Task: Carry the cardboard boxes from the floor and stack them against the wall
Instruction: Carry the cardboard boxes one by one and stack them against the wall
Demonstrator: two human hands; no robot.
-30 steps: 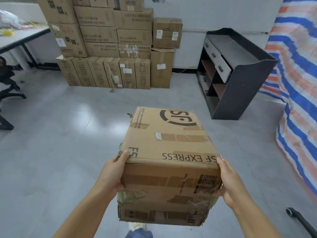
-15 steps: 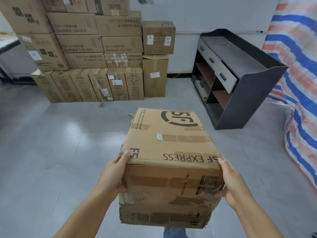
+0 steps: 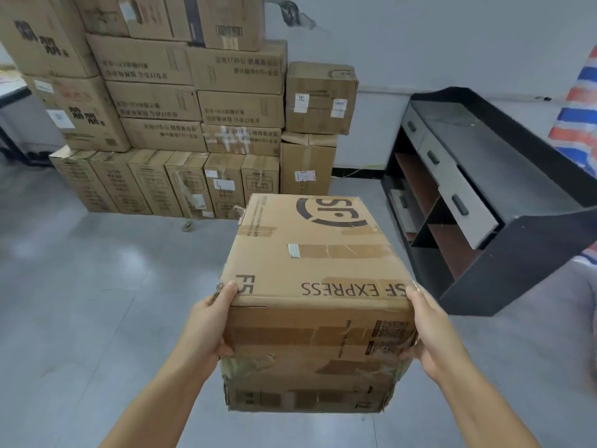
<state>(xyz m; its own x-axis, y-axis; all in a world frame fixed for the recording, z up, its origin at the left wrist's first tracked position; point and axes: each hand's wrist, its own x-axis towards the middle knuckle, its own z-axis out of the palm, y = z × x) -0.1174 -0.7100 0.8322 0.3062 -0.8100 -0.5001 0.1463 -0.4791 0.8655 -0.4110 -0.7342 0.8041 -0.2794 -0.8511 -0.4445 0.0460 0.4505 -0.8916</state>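
From the head camera, we are carrying one cardboard box (image 3: 315,286) off the floor, out in front of us at about waist height, with its printed top face turned up. We are clamping it from both sides: our left hand (image 3: 206,324) is wrapping the near left corner, thumb lying up the side edge, fingers tucked round out of sight; our right hand (image 3: 431,334) is gripping the near right corner the same way. We are probably holding it by the near corners because the box is wide and its lower edges are crushed and torn, so squeezing the sides is keeping it level and letting us see over it. The box is taped shut, so we cannot tell what is inside.

Ahead, the stack of boxes (image 3: 200,101) is standing against the wall (image 3: 420,37), several layers high, with a row of narrow upright cartons at the bottom. The shorter column at its right end, topped by a small labelled box (image 3: 321,98), is looking like the likeliest spot for ours. All those boxes are closed too.

To our right, a black cabinet (image 3: 504,202) is standing near the wall, grey drawers shut and open shelves showing little. A striped tarp (image 3: 578,101) is hanging beyond it.
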